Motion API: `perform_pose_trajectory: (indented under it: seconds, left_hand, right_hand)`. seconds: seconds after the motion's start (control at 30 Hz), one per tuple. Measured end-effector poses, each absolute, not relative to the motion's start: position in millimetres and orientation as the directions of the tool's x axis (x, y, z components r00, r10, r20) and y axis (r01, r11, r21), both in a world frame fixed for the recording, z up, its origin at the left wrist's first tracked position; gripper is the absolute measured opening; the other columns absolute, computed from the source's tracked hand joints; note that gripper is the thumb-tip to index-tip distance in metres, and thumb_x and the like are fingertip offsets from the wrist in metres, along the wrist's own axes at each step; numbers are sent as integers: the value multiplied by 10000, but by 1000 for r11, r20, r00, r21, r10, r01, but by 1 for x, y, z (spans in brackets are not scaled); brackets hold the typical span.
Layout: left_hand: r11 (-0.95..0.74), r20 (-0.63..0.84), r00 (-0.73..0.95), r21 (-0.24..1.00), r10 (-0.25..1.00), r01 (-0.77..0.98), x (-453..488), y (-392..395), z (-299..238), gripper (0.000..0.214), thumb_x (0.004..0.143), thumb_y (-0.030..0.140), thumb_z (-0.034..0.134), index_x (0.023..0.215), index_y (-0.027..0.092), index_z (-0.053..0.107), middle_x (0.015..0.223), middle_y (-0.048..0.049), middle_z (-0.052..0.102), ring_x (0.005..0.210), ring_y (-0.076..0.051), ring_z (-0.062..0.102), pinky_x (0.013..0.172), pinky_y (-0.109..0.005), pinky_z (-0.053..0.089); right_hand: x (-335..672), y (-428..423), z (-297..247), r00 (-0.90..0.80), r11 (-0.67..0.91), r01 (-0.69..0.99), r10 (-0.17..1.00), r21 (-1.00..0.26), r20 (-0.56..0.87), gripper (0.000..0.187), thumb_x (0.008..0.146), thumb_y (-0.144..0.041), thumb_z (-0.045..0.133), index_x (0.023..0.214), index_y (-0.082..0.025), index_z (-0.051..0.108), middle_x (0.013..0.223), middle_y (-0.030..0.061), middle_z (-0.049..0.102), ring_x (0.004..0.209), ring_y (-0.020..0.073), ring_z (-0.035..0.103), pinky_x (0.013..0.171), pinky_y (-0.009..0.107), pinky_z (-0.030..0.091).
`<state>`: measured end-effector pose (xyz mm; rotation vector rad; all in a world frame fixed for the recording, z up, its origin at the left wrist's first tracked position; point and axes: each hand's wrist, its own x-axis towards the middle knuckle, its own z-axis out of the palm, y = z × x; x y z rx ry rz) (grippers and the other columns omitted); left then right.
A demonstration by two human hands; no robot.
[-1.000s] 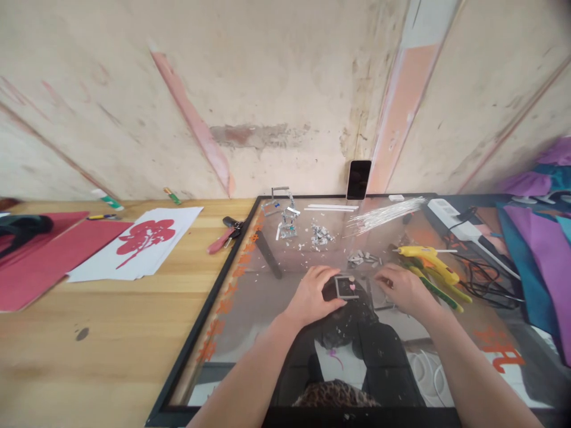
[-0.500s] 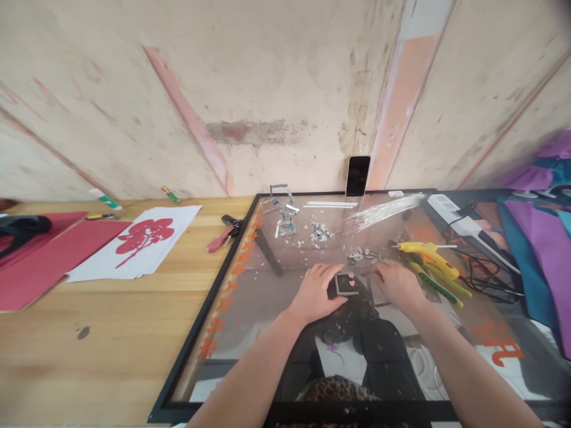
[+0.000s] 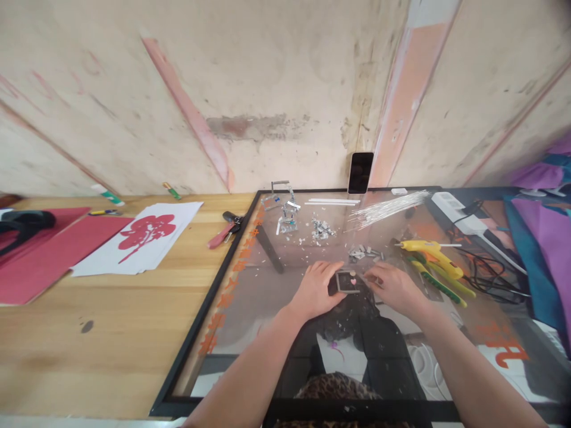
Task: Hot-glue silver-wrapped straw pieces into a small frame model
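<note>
My left hand (image 3: pixel 316 291) rests on the glass tabletop (image 3: pixel 285 321), thumb and forefinger curved round the left side of a small grey square frame (image 3: pixel 348 291). Beside the frame's open right side, the fingers of my right hand (image 3: pixel 395 288) are pinched on a small thin grey strip (image 3: pixel 369 279). A tiny pink heart-shaped piece (image 3: pixel 353 282) shows within the frame's outline. Just beyond my hands lies a small heap of grey strips (image 3: pixel 363 254). A yellow glue gun (image 3: pixel 428 254) and green-handled pliers (image 3: pixel 439 282) lie to the right of my right hand.
Behind are a pile of small clippings (image 3: pixel 322 228), a wire-like model (image 3: pixel 288 211), white sticks (image 3: pixel 332 202) and a bundle of thin rods (image 3: pixel 388 209). A phone (image 3: pixel 360 172) leans on the wall. Right stands a power strip (image 3: pixel 459 214); left lie keys (image 3: pixel 229 229) and papers (image 3: pixel 173 232).
My right hand has moved slightly left, bringing the thin grey strip closer to the frame's right side. My left hand stays around the frame. The view has shifted a little.
</note>
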<state>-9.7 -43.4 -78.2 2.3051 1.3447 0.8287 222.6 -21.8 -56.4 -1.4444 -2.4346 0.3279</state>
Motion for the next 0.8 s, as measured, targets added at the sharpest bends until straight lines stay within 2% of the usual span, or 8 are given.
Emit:
perform_pose_trajectory:
  seconds: [0.13, 0.43, 0.8]
  left_hand:
    - [-490, 301, 386, 559, 872, 669, -10, -43, -77, 625, 729, 332, 660, 1303, 233, 434, 1175, -89, 568, 1099, -288, 480, 933, -458, 385]
    - [-496, 316, 383, 573, 868, 652, -12, -42, -78, 644, 719, 301, 661, 1315, 239, 425, 1151, -92, 579, 1089, -285, 491, 936, -457, 386]
    - [-486, 305, 379, 582, 874, 652, -13, -42, -77, 686, 711, 292, 681, 1335, 245, 401, 1134, -81, 587, 1082, -274, 500, 952, -459, 383]
  right_hand:
    - [224, -22, -57, -474, 478, 803, 874, -355, 104, 126, 830, -266, 530, 842, -242, 653, 784, 6, 617, 719, 137, 587, 644, 237, 423]
    - [221, -24, -58, -492, 504, 776, 860, -379, 138, 247, 799, -279, 578, 1041, -242, 615, 934, 38, 613, 820, 168, 586, 729, 278, 443]
    - [219, -24, -59, -509, 507, 754, 853, -418, 116, 299, 801, -260, 569, 1098, -238, 596, 988, 51, 606, 837, 171, 579, 747, 292, 450]
